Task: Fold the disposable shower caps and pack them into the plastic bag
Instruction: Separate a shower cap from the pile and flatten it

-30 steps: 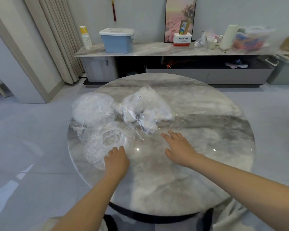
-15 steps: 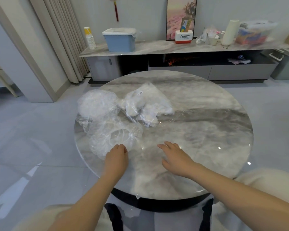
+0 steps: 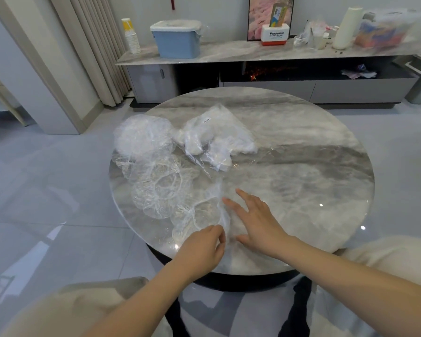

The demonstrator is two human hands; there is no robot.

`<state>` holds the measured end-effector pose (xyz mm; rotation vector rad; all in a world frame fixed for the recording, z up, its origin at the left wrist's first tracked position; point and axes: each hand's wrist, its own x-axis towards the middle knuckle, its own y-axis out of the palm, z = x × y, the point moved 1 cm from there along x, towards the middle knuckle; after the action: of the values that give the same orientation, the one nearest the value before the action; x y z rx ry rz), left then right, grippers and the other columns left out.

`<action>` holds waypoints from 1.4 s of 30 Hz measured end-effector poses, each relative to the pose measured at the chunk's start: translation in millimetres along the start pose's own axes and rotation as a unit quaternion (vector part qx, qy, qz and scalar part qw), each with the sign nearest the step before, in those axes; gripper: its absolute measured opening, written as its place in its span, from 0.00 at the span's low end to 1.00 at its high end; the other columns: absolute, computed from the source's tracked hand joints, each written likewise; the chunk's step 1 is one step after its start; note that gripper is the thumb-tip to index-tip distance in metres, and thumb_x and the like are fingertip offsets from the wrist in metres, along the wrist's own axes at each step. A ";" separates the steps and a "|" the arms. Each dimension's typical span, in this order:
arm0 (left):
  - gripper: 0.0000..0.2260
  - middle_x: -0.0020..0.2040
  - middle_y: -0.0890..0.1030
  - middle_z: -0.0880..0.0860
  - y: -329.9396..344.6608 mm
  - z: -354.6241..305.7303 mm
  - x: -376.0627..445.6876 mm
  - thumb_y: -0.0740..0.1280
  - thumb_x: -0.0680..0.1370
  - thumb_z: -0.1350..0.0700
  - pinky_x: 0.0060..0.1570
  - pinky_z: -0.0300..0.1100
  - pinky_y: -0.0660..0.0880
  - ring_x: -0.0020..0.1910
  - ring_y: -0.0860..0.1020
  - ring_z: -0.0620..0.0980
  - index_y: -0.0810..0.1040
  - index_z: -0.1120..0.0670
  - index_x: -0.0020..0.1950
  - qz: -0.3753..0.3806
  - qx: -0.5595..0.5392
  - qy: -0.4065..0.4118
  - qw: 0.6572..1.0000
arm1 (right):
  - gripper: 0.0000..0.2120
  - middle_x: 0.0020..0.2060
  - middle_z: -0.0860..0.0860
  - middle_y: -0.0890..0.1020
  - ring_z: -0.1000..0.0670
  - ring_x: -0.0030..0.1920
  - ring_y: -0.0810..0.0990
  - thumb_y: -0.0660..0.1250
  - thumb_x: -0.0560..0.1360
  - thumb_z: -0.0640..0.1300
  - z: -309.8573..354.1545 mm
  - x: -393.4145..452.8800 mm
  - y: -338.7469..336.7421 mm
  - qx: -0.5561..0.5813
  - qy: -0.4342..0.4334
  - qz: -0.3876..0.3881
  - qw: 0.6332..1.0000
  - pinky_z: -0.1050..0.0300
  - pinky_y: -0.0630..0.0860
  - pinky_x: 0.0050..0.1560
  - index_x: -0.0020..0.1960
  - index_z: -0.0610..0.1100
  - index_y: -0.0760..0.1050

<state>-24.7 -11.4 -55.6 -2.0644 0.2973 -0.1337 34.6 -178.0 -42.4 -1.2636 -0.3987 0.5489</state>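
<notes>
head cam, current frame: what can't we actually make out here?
- Cap count: the clear shower caps overlap, so the head view hides their edges.
- Plastic bag: its label is too small to read; contents are a white blur.
- Left hand grip: fingers curl at the nearest cap, but see-through film hides the contact.
- Shelf items at far right: blurred.

A: Anything readable in this one?

B: Pretty much just "Panasonic", dark letters on the white upper part of a little white-and-red box (image 3: 275, 35) sitting on the long sideboard (image 3: 229, 53), toward its back edge.

A: What about that tiny sticker on the plastic bag (image 3: 216, 137)?

B: The white label (image 3: 206, 120) near the bag's far end has some print, but it's way too small to make out. Same with the blue and yellow card (image 3: 278, 14) sticking out of the box, it's all blur.
</notes>
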 end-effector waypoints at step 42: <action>0.10 0.36 0.75 0.51 -0.6 -2.0 15.2 0.53 0.81 0.57 0.41 0.42 0.60 0.34 0.68 0.51 0.73 0.54 0.53 0.044 0.270 -0.068 0.959 | 0.09 0.47 0.57 0.81 0.55 0.55 0.72 0.65 0.75 0.47 -12.4 5.3 21.1 0.088 0.015 0.028 0.996 0.65 0.54 0.58 0.51 0.55 0.81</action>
<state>-10.5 -16.8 -54.5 -1.5061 0.2353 -0.0139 42.4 -180.2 -66.1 -1.1150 -0.2850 0.5991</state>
